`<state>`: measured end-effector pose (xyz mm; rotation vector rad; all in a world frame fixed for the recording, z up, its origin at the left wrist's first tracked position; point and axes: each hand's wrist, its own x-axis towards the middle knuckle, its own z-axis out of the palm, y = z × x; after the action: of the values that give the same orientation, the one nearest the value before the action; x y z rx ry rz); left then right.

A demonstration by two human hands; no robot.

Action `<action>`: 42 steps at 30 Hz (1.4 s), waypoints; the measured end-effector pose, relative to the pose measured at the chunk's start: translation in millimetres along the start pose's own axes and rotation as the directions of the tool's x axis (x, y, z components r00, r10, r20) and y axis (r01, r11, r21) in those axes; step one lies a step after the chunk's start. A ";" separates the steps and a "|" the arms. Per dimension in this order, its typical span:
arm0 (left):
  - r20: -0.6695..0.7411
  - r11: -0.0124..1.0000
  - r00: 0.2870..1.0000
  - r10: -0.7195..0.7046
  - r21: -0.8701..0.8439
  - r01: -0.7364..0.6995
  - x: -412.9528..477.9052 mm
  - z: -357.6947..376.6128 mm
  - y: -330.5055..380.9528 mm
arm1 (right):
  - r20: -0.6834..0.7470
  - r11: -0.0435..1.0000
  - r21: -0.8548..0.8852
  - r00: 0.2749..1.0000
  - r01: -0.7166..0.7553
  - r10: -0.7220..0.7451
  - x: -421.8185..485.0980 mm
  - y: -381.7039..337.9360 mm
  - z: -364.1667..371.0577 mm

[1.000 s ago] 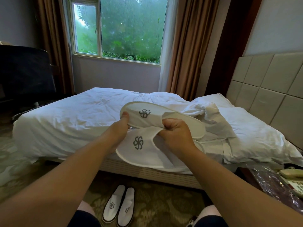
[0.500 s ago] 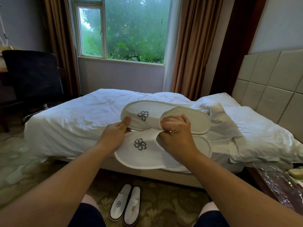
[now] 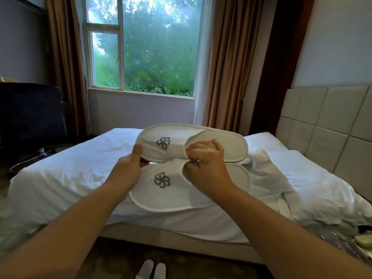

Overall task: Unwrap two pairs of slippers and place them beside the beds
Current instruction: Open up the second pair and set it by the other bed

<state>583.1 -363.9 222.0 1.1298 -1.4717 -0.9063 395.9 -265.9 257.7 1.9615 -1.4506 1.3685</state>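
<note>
I hold two white slippers with grey swirl logos in the air over the bed (image 3: 60, 178). The upper slipper (image 3: 225, 146) lies sideways, toe to the left. The lower slipper (image 3: 161, 196) sits just beneath it. My left hand (image 3: 128, 170) pinches the toe ends where the two meet, thumb on the upper one. My right hand (image 3: 207, 162) grips the strap edges of both in the middle. A second pair of white slippers (image 3: 153, 269) lies on the floor at the bottom edge, only its tips showing.
A rumpled white duvet and robe (image 3: 267, 178) cover the bed, with a padded headboard (image 3: 326, 125) on the right. A black chair (image 3: 30, 117) stands at the left. Crinkled clear plastic wrap (image 3: 332, 240) lies on the nightstand at the lower right. A window (image 3: 145, 47) is behind the bed.
My head has tilted up, so the floor slippers have slid to the bottom edge. My hands have lifted the two slippers higher and my right fingers have shifted on the straps.
</note>
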 end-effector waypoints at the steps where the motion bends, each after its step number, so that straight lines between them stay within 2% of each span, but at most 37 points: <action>1: -0.007 1.000 1.000 -0.006 -0.008 0.005 12.5 0.9 -1.3 | 0.003 1.000 0.015 1.000 0.005 -0.005 10.3 6.1 6.9; 8: -0.045 0.979 0.996 -0.078 -0.193 0.068 104.2 9.2 -17.1 | 0.001 0.998 0.065 1.000 -0.006 0.006 67.8 55.3 69.3; 14: -0.078 0.984 0.993 -0.084 -0.161 0.070 194.4 22.0 -28.9 | 0.026 0.997 0.080 1.000 -0.001 -0.001 129.1 109.3 126.2; 19: -0.135 0.972 0.971 -0.195 -0.159 0.173 258.3 11.7 -7.9 | 0.117 0.992 0.130 0.993 0.003 -0.018 206.4 128.2 154.9; 23: -0.186 0.962 0.952 -0.243 -0.169 0.213 303.6 -14.9 39.1 | 0.183 0.978 0.208 0.982 0.011 -0.050 286.7 120.3 152.7; 30: -0.305 0.972 0.924 -0.229 -0.120 0.202 349.9 -81.3 148.0 | 0.319 0.946 0.315 0.947 -0.076 -0.030 408.0 85.7 142.2; 37: -0.458 0.978 0.867 -0.197 -0.030 0.207 361.4 -154.0 238.6 | 0.390 0.927 0.360 0.885 0.107 -0.254 504.8 30.3 129.4; 40: -0.523 0.980 0.834 -0.174 -0.009 0.199 359.4 -186.9 258.1 | 0.390 0.917 0.381 0.879 0.119 -0.276 528.5 0.0 136.6; 42: -0.561 0.979 0.807 -0.182 -0.027 0.201 357.6 -208.6 264.3 | 0.403 0.904 0.422 0.878 0.074 -0.260 539.3 -21.1 145.5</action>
<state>726.3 -630.8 608.6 1.4417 -0.8964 -0.6015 492.9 -654.8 647.4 2.7490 -1.1897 1.2505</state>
